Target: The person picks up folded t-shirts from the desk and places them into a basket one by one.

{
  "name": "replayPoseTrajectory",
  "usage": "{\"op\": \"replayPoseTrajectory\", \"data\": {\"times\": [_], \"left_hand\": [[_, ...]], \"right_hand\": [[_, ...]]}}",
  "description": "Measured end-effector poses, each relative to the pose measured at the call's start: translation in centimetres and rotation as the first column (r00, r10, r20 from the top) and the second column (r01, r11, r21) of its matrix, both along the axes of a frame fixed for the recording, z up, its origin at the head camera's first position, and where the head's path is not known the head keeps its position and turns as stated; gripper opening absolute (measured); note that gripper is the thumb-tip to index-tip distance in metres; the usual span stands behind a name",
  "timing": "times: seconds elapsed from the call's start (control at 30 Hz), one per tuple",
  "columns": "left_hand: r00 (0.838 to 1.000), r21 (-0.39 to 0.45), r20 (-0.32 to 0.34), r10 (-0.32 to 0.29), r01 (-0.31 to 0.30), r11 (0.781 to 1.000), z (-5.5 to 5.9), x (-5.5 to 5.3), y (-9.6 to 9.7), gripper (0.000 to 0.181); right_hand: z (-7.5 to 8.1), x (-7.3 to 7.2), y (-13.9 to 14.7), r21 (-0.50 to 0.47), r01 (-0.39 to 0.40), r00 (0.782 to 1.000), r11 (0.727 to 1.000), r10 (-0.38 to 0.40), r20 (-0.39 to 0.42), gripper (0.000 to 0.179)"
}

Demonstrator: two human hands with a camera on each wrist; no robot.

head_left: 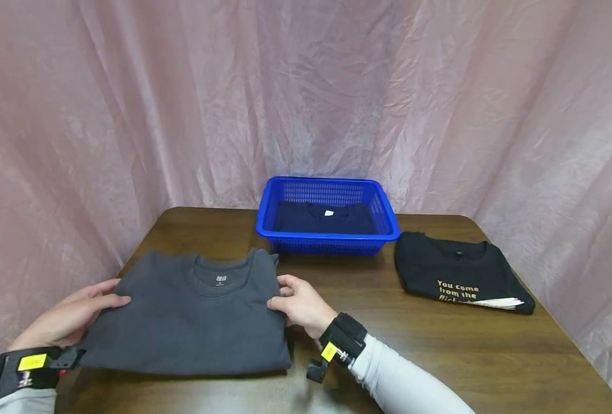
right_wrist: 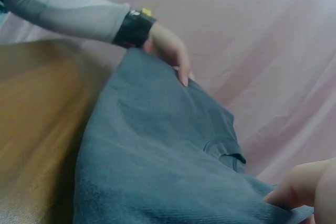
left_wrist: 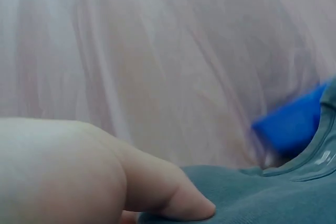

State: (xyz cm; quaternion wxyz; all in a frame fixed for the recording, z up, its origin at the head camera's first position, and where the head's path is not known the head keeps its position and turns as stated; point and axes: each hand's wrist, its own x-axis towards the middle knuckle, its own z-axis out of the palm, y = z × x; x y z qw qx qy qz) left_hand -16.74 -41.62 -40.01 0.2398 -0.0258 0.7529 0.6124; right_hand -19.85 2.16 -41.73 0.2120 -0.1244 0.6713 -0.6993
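Fingers [head_left: 277, 303] pinch grey shirt [head_left: 197, 328] over brown table [head_left: 414, 339] (pink curtain [head_left: 207, 115] behind).

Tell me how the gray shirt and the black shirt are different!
The gray shirt is dark gray, while the black shirt is black.
The gray shirt's front looks plain, but the black shirt's has light lettering.
The gray shirt is held at its sides by the left grip and right grip; the black shirt lies untouched on the table.
Both are folded, with necklines on the far side.
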Motion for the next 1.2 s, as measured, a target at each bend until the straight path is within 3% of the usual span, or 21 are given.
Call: {"op": "replayPoseTrajectory", "data": {"times": [0.07, 0.27, 0.37, 0.47, 0.57, 0.67, 0.8, 0.87, 1.0, 1.2], "left_hand": [[1.000, 0.019, -0.006, 0.008, -0.008, 1.000, 0.8, 0.2, 0.3, 0.086], [0.994, -0.003, -0.107, -0.009, 0.009, 1.000, 3.2, 0.7, 2.0, 0.082], [0.990, 0.124, -0.136, -0.024, 0.041, 0.991, 4.3, 0.9, 3.5, 0.081], [0.988, 0.282, -0.147, -0.041, 0.082, 0.956, 5.5, 0.8, 5.2, 0.082], [0.983, 0.372, -0.169, -0.072, 0.132, 0.919, 6.6, 0.4, 7.0, 0.081], [0.976, 0.430, -0.193, -0.105, 0.180, 0.884, 7.4, -0.3, 8.8, 0.070], [0.957, 0.477, -0.245, -0.155, 0.258, 0.840, 8.1, -1.7, 11.4, 0.040], [0.953, 0.482, -0.256, -0.163, 0.272, 0.833, 8.5, -2.5, 12.8, 0.036], [0.958, 0.482, -0.252, -0.137, 0.247, 0.841, 9.1, -4.1, 15.5, 0.035], [0.978, 0.528, -0.191, -0.079, 0.171, 0.832, 9.3, -6.7, 18.8, 0.035]], "right_hand": [[0.8, 0.2, 0.8, -0.029, 0.005, 1.000, 1.000, -0.005, -0.006, 0.048], [3.5, 0.9, 3.7, -0.085, -0.019, 0.999, 0.996, 0.015, -0.040, 0.048], [4.7, 1.2, 5.5, -0.072, -0.034, 0.997, 0.997, 0.028, -0.077, 0.049], [5.8, 1.3, 7.2, -0.077, -0.025, 0.995, 0.997, 0.018, -0.096, 0.050], [6.7, 1.2, 8.8, -0.116, -0.006, 0.995, 0.993, -0.006, -0.102, 0.048], [7.6, 1.0, 10.3, -0.149, 0.019, 0.993, 0.989, -0.037, -0.116, 0.047], [8.5, 0.7, 12.5, -0.163, 0.065, 0.989, 0.985, -0.085, -0.117, 0.046], [8.9, 0.5, 13.5, -0.157, 0.091, 0.988, 0.983, -0.109, -0.106, 0.047], [9.5, -0.2, 15.6, -0.159, 0.140, 0.986, 0.977, -0.153, -0.072, 0.047], [9.7, -2.0, 18.2, -0.203, 0.211, 0.977, 0.956, -0.212, 0.016, 0.044]]}}
